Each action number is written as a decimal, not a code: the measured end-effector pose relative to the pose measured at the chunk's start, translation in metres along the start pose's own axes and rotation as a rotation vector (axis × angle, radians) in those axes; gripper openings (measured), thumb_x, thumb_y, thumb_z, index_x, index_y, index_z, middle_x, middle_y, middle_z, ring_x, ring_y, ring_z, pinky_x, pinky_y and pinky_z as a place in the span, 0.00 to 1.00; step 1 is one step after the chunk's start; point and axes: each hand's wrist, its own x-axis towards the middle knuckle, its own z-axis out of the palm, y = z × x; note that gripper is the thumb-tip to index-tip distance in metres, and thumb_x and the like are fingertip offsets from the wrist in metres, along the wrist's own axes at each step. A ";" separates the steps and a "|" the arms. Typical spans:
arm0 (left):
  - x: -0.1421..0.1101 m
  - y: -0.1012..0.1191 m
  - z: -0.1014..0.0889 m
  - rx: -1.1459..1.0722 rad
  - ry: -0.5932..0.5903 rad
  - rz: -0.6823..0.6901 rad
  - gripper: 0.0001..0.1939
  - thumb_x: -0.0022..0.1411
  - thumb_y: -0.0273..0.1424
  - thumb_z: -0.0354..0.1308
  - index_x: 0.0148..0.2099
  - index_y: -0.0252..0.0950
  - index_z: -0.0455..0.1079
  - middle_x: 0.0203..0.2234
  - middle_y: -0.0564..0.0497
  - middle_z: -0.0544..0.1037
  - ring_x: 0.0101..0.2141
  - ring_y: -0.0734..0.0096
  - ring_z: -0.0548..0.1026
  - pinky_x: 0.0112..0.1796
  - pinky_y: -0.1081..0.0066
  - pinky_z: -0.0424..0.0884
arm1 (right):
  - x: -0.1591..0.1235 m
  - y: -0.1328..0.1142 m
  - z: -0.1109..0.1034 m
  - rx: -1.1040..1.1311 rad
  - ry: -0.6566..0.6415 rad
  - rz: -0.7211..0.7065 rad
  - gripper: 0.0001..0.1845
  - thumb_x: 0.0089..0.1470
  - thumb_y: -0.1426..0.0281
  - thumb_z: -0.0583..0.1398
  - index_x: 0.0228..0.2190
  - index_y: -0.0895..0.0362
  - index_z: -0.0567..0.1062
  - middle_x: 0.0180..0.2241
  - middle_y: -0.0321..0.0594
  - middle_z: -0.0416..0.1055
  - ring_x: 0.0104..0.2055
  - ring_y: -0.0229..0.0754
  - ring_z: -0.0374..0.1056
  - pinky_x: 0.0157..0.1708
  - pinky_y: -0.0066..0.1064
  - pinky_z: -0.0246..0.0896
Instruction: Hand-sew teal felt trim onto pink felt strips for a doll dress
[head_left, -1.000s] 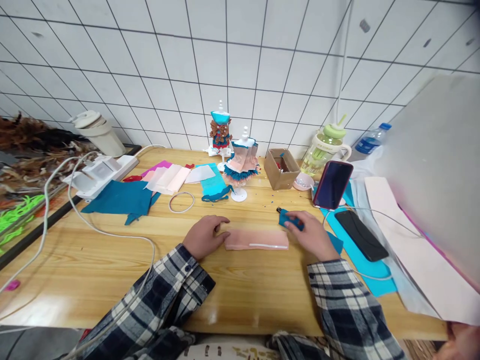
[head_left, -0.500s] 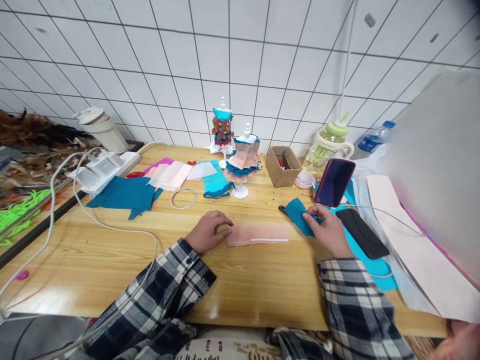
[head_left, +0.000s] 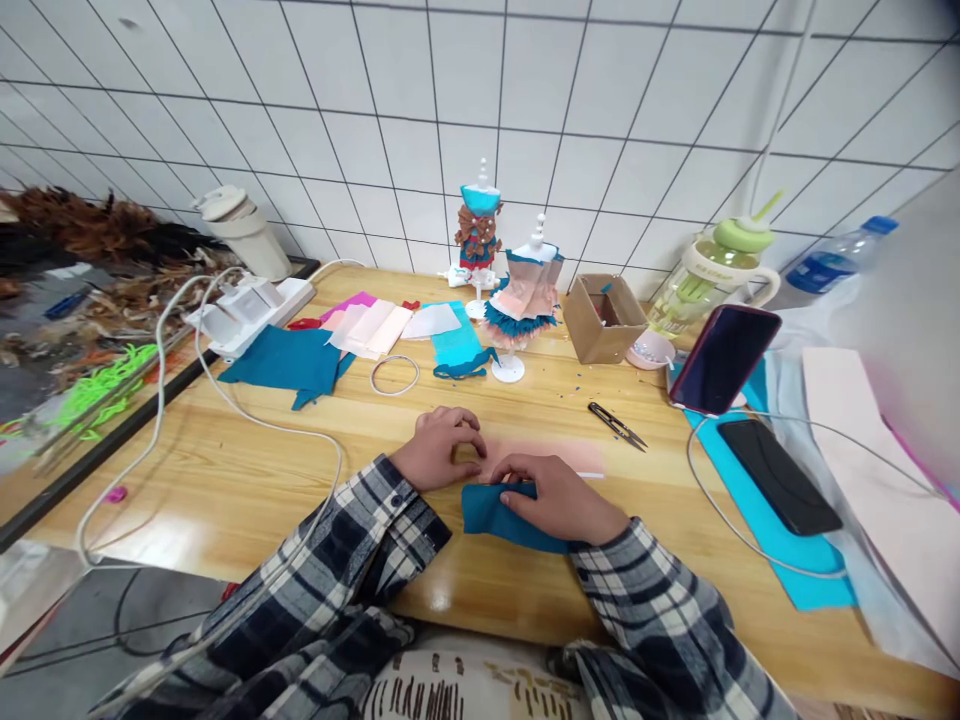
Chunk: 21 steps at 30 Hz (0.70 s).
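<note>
Firstly, clock directions on my head feed are read from the pink strip, twelve being toward the wall.

Item: right hand (head_left: pixel 559 500), one, at six, closed in a pinch, thumb over bent fingers, on a teal cloth piece (head_left: pixel 499 515). That piece lies just on the near side of the strip; I cannot tell whether the two overlap.

Item: left hand (head_left: pixel 444 448), one, at nine, fingers curled, a gap between thumb and forefinger; I see nothing gripped. Its tips are at the strip's left end, contact unclear to me.

Item: pink strip (head_left: pixel 574 455), one, flat on the wooden table (head_left: pixel 465 585), partly hidden behind my right hand, a white line along its near edge.

Item: snips (head_left: pixel 616 427), one pair, near the strip at two, lying loose.

Item: black phone (head_left: pixel 778 475), at three, flat on bright blue material (head_left: pixel 806 575).

Item: hoop (head_left: pixel 393 394), at ten, flat.

Item: larger teal cloth (head_left: pixel 281 358), past the hoop at ten.

Item: propped phone (head_left: pixel 725 358), at two, tilted.

Item: cardboard box (head_left: pixel 604 343), at one, open-topped.

Item: dress forms, two: the nearer form (head_left: pixel 523 290), at twelve, in pink and teal ruffles; the farther form (head_left: pixel 478 228), between eleven and twelve.

Item: tiled wall (head_left: pixel 405 120), behind all.
</note>
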 end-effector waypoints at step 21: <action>0.004 0.000 -0.006 -0.039 -0.089 0.010 0.07 0.58 0.35 0.60 0.39 0.47 0.77 0.50 0.52 0.70 0.51 0.55 0.65 0.51 0.54 0.55 | 0.007 0.017 0.015 -0.219 0.118 0.177 0.05 0.56 0.68 0.57 0.35 0.52 0.73 0.30 0.33 0.75 0.33 0.40 0.69 0.34 0.30 0.57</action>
